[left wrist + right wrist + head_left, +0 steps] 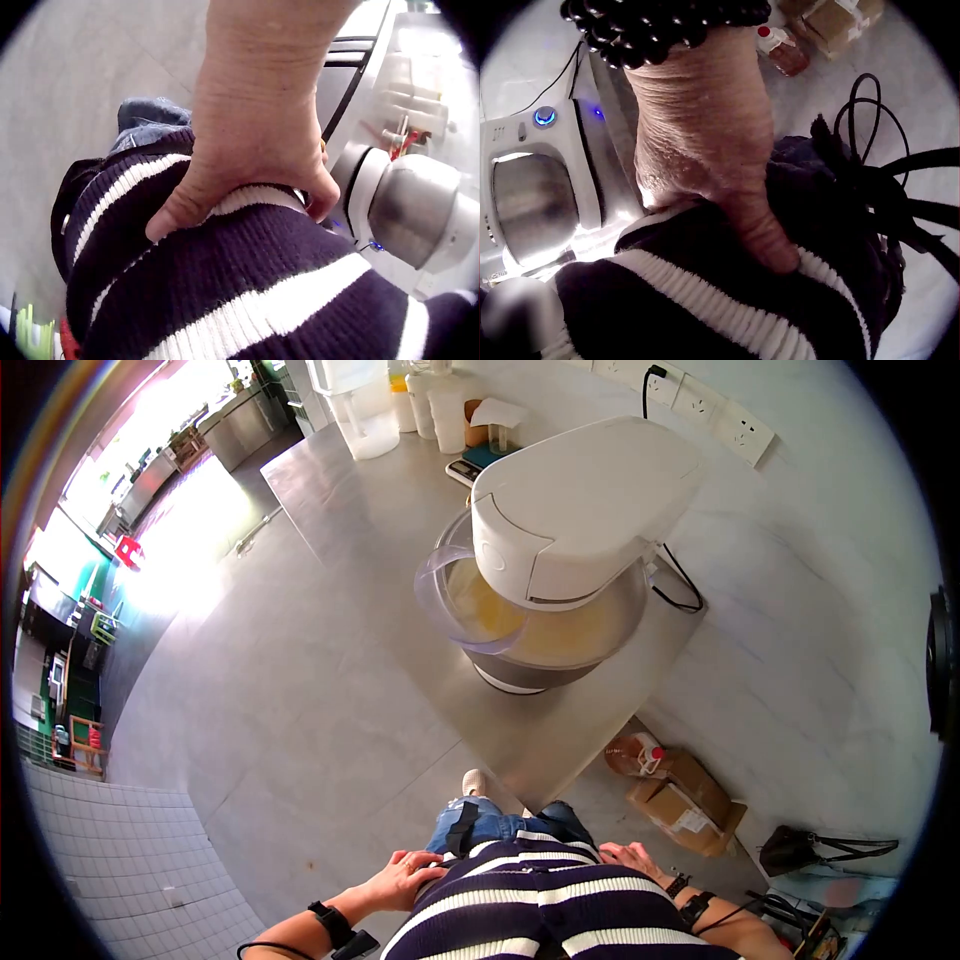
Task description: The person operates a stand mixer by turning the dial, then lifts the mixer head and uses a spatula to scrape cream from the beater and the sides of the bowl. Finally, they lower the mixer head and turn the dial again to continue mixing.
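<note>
My left hand [405, 878] rests on the waist of a navy and white striped sweater [247, 292], thumb and fingers spread against the knit. On the other side of the waist, my right hand [635, 858] lies against the same sweater, its thumb [776, 251] pointing down over the fabric. Beyond the hands, on a steel table, stands a white stand mixer [590, 500] with its head down over a metal bowl [560, 678]. A clear splash guard [440, 600] covers the bowl, and pale yellow contents [490, 605] show through it.
The steel table [400, 560] bears a scale [463, 472], a clear plastic container [365, 420] and several bottles at its far end. Below its right edge a jug [635, 755] and cardboard boxes [690, 800] stand on the floor. A black cord [685, 585] runs behind the mixer.
</note>
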{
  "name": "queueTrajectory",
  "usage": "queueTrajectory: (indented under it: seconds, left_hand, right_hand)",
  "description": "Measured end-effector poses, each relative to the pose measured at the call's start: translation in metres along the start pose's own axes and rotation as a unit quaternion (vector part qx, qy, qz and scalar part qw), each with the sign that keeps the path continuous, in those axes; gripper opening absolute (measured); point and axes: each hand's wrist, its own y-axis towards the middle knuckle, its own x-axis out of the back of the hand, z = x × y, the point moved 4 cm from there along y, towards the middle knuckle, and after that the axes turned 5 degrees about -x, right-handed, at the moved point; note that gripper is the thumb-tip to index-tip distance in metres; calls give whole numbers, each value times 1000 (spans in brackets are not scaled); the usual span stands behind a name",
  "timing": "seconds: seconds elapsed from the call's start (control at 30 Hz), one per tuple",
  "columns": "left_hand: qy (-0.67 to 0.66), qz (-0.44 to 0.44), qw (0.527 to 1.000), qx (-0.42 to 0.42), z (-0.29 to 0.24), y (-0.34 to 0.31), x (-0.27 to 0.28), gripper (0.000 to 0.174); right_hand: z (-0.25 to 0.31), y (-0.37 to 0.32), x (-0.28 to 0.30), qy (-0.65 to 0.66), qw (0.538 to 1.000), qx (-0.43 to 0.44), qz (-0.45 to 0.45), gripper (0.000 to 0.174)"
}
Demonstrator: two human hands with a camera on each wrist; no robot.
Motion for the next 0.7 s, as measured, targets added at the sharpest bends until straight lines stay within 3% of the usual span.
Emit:
queueTrajectory:
  seconds: [0.43,0.57,0.7]
  left_hand:
    - [-26,9,1000,3,-4,1,-8,46]
    - [-96,-6,995,-4,6,-4,-21,40]
    - [-179,8,977,112,4,-5,-23,40]
  right_hand:
    - [-2,-3,1,35,999,22,22,46]
    - [-8,-7,-8,75,997,29,19,46]
    - [-10,-7,-9,116,993,19,27,45]
